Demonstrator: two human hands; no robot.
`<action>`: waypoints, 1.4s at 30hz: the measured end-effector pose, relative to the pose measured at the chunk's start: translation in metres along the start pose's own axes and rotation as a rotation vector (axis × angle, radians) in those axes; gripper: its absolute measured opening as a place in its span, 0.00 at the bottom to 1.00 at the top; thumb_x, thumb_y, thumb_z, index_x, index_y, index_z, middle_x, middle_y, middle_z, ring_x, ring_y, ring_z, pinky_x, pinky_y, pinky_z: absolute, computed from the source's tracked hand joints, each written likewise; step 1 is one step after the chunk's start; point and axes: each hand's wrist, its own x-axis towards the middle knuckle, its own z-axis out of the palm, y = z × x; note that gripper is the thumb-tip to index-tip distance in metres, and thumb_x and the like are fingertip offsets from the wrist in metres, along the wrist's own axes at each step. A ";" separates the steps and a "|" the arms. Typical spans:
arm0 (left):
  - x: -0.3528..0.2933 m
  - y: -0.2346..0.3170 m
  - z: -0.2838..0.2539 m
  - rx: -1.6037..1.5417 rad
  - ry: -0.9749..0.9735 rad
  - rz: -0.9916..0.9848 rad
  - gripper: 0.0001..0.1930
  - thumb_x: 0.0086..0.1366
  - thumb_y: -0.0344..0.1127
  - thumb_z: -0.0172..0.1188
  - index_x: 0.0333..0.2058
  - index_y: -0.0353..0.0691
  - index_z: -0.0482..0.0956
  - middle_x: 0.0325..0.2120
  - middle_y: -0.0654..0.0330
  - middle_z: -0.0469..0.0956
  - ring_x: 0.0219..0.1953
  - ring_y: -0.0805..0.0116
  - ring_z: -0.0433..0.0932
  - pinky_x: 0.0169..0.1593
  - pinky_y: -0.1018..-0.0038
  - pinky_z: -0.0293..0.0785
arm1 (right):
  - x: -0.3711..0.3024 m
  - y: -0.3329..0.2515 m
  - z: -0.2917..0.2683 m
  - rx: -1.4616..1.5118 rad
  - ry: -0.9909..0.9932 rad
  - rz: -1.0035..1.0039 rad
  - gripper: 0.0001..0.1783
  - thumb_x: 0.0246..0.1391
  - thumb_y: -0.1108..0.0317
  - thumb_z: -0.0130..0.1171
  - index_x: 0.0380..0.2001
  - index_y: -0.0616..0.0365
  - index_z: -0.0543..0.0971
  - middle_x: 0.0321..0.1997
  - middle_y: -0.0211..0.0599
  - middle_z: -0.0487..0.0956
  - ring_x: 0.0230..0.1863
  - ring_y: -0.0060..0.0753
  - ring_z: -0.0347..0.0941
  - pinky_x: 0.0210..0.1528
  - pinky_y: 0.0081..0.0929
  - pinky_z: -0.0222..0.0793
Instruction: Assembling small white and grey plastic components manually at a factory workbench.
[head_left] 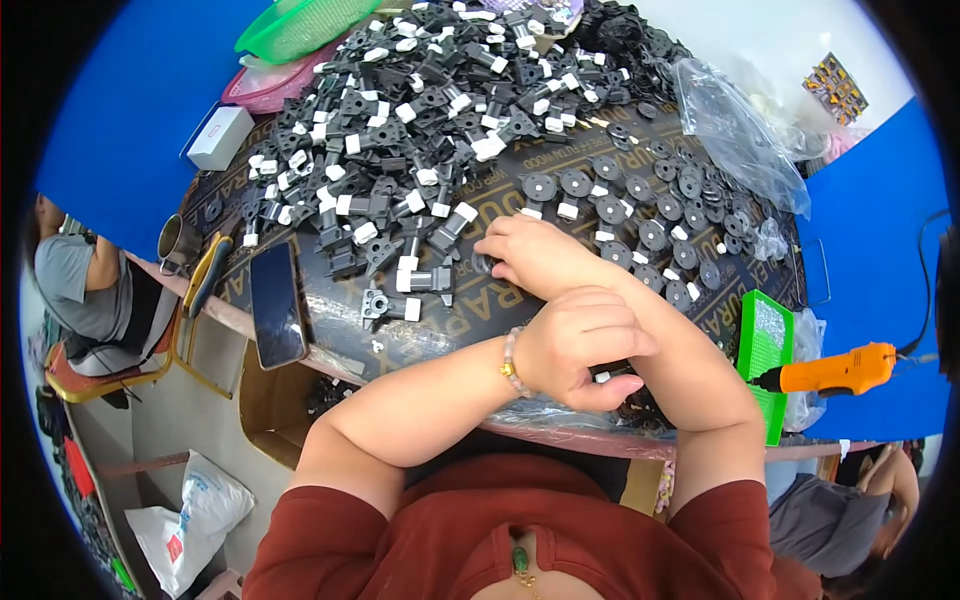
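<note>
My forearms cross over the table. The left hand, with a beaded bracelet at its wrist, lies against my right forearm, its fingers curled. A small white piece shows by its thumb; whether it is held I cannot tell. My right hand reaches across to the left, fingers bent down at the tabletop, beside a dark round piece; what its fingers grip is hidden. Close by are black plastic housings with white blocks. Black discs, some beside white blocks, lie in rows to the right.
A big heap of black and white parts fills the far side. A phone, pliers and metal cup are left. At right are a green basket, an orange electric screwdriver and a clear plastic bag.
</note>
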 end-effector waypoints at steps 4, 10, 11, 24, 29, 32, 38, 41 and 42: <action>-0.002 0.004 -0.008 0.097 0.032 0.059 0.15 0.51 0.36 0.63 0.36 0.33 0.81 0.26 0.58 0.79 0.25 0.60 0.76 0.31 0.68 0.71 | 0.018 -0.017 -0.002 0.190 0.074 0.015 0.15 0.48 0.70 0.66 0.40 0.59 0.78 0.42 0.42 0.77 0.47 0.49 0.73 0.51 0.38 0.70; 0.007 -0.002 -0.001 0.203 0.145 0.081 0.14 0.50 0.35 0.62 0.36 0.35 0.82 0.36 0.54 0.78 0.35 0.55 0.78 0.39 0.64 0.75 | 0.046 0.007 0.013 -0.368 0.191 -0.173 0.09 0.47 0.73 0.57 0.35 0.55 0.77 0.38 0.32 0.77 0.44 0.38 0.73 0.50 0.36 0.71; 0.006 -0.007 -0.004 0.267 0.180 0.063 0.15 0.48 0.35 0.62 0.36 0.36 0.82 0.39 0.52 0.77 0.39 0.52 0.77 0.42 0.62 0.75 | 0.049 0.003 0.013 -0.381 0.160 -0.180 0.09 0.48 0.72 0.57 0.35 0.55 0.78 0.37 0.32 0.78 0.45 0.38 0.73 0.49 0.36 0.71; 0.005 -0.008 0.008 -0.541 0.085 -0.881 0.29 0.68 0.27 0.56 0.65 0.40 0.58 0.50 0.55 0.73 0.49 0.72 0.76 0.51 0.75 0.74 | -0.151 -0.066 -0.015 0.705 0.666 0.720 0.15 0.58 0.70 0.61 0.46 0.65 0.79 0.40 0.40 0.82 0.36 0.22 0.77 0.39 0.24 0.74; 0.001 -0.010 0.015 -0.527 0.208 -0.984 0.25 0.66 0.23 0.54 0.61 0.41 0.59 0.40 0.51 0.79 0.40 0.64 0.82 0.48 0.70 0.78 | -0.218 -0.051 -0.009 0.078 0.748 0.795 0.09 0.51 0.71 0.65 0.36 0.59 0.81 0.37 0.42 0.81 0.36 0.42 0.79 0.40 0.32 0.74; 0.002 -0.015 0.009 -0.544 0.290 -1.041 0.20 0.66 0.23 0.56 0.54 0.37 0.61 0.37 0.50 0.79 0.32 0.70 0.80 0.40 0.75 0.78 | -0.259 -0.032 -0.018 -0.183 0.706 0.936 0.05 0.50 0.73 0.63 0.33 0.58 0.81 0.34 0.42 0.79 0.38 0.49 0.76 0.42 0.39 0.73; 0.001 -0.021 0.008 -0.687 0.297 -1.099 0.16 0.67 0.27 0.53 0.53 0.36 0.65 0.38 0.48 0.79 0.32 0.69 0.78 0.41 0.74 0.76 | -0.274 -0.023 -0.012 -0.244 0.476 0.927 0.04 0.49 0.72 0.63 0.31 0.58 0.82 0.34 0.40 0.78 0.41 0.46 0.75 0.46 0.39 0.72; 0.003 -0.019 0.005 -0.827 0.338 -1.129 0.18 0.67 0.25 0.50 0.56 0.36 0.65 0.43 0.47 0.78 0.38 0.66 0.79 0.45 0.70 0.76 | -0.270 -0.019 -0.008 -0.254 0.435 0.882 0.04 0.49 0.73 0.62 0.30 0.58 0.82 0.34 0.38 0.78 0.43 0.45 0.75 0.46 0.38 0.72; 0.002 -0.020 0.005 -0.840 0.325 -1.125 0.19 0.67 0.24 0.49 0.57 0.36 0.64 0.45 0.47 0.77 0.40 0.64 0.79 0.48 0.68 0.76 | -0.269 -0.018 -0.009 -0.278 0.439 0.870 0.04 0.48 0.73 0.62 0.29 0.58 0.82 0.34 0.38 0.78 0.42 0.45 0.75 0.46 0.38 0.72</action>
